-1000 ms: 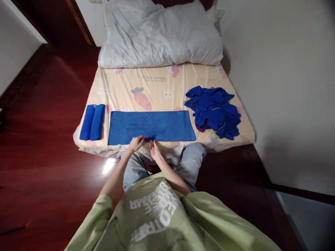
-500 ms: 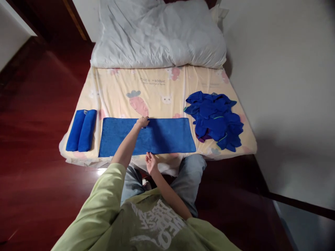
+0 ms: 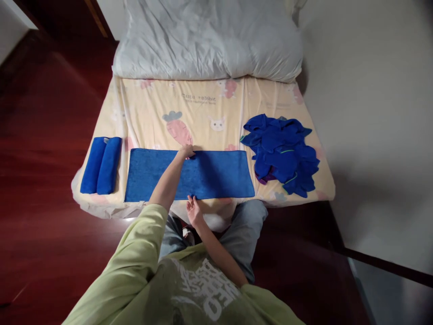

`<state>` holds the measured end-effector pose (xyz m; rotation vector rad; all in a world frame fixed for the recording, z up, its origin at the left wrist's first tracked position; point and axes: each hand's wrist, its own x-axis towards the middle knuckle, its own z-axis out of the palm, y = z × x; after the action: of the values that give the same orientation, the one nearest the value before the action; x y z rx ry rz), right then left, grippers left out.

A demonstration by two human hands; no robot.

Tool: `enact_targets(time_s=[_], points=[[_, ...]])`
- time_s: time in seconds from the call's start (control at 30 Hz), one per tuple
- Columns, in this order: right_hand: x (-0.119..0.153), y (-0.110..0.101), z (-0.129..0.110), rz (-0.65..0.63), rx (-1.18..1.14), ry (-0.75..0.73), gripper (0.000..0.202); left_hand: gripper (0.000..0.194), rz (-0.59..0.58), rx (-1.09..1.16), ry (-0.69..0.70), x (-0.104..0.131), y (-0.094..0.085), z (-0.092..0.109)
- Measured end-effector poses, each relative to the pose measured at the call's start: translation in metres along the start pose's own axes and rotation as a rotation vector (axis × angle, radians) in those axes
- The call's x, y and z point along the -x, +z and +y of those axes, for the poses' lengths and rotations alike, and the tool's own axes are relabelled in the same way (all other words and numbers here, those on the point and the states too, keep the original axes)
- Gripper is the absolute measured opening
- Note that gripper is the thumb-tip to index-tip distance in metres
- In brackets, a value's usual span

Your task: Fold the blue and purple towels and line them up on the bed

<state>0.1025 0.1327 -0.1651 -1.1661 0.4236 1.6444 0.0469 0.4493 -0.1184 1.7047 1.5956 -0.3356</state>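
Note:
A blue towel [image 3: 154, 174] lies flat and smooth in a long rectangle near the bed's front edge. My left hand [image 3: 186, 152] reaches across it, fingers closed on the middle of its far edge. At the near edge, roughly opposite, my right hand [image 3: 195, 212] is palm up, its thumb and fingertips pinching the hem while the other fingers curl loosely. To the left are two blue rolled or folded towels [image 3: 101, 166], side by side. On the right sits a crumpled heap of blue cloths [image 3: 280, 153], some with green edging, and a bit of purple underneath.
The bed [image 3: 149, 117] has a yellow sheet printed with carrots and rabbits. A bunched grey-white quilt [image 3: 206, 40] covers its far end. A pale wall [image 3: 372, 113] runs along the right, and dark red floor [image 3: 40, 180] lies to the left.
The view has shifted slightly. Both hands stay at the same opposite edges of the towel, and the towel, rolls and heap keep their places on the bed.

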Motion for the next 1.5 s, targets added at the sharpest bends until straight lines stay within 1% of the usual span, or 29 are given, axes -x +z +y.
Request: enact_targets(time_s=[0.1, 0.23, 0.37, 0.47, 0.6, 0.67, 0.87, 1.1, 1.27, 1.37, 1.5], points=[[0.0, -0.001, 0.0, -0.013, 0.003, -0.015, 0.012, 0.025, -0.021, 0.043, -0.025, 0.0, 0.001, 0.002], [-0.005, -0.003, 0.002, -0.041, -0.037, -0.007, 0.009, 0.028, -0.044, 0.059, -0.02, 0.002, -0.001, 0.003], [-0.009, -0.002, 0.004, 0.009, -0.04, -0.032, 0.005, 0.03, -0.068, 0.117, -0.002, 0.006, -0.003, 0.002], [-0.009, -0.001, 0.005, 0.047, 0.006, -0.084, 0.002, 0.03, -0.014, 0.161, 0.024, 0.007, -0.004, 0.001], [-0.006, 0.0, 0.005, 0.011, 0.069, -0.118, 0.008, 0.038, 0.055, 0.173, 0.067, 0.009, -0.005, -0.003], [-0.004, 0.0, 0.005, 0.017, 0.089, -0.126, 0.009, 0.039, 0.079, 0.178, 0.079, 0.009, -0.006, -0.003], [-0.004, 0.0, 0.006, 0.013, 0.214, -0.194, 0.013, 0.036, 0.132, 0.147, 0.084, 0.009, -0.003, -0.002], [-0.006, -0.007, 0.009, -0.017, 0.197, -0.192, 0.011, 0.034, 0.214, 0.115, 0.104, 0.009, -0.002, -0.003], [0.002, -0.005, 0.005, -0.04, 0.235, -0.295, 0.02, 0.026, 0.259, 0.233, 0.107, 0.024, -0.009, 0.002], [0.013, -0.004, -0.004, -0.034, 0.242, -0.367, 0.025, 0.031, 0.302, 0.268, 0.145, 0.038, -0.015, 0.006], [0.032, -0.005, -0.025, -0.083, 0.27, -0.524, 0.031, 0.038, 0.352, 0.369, 0.217, 0.059, -0.026, 0.012]])
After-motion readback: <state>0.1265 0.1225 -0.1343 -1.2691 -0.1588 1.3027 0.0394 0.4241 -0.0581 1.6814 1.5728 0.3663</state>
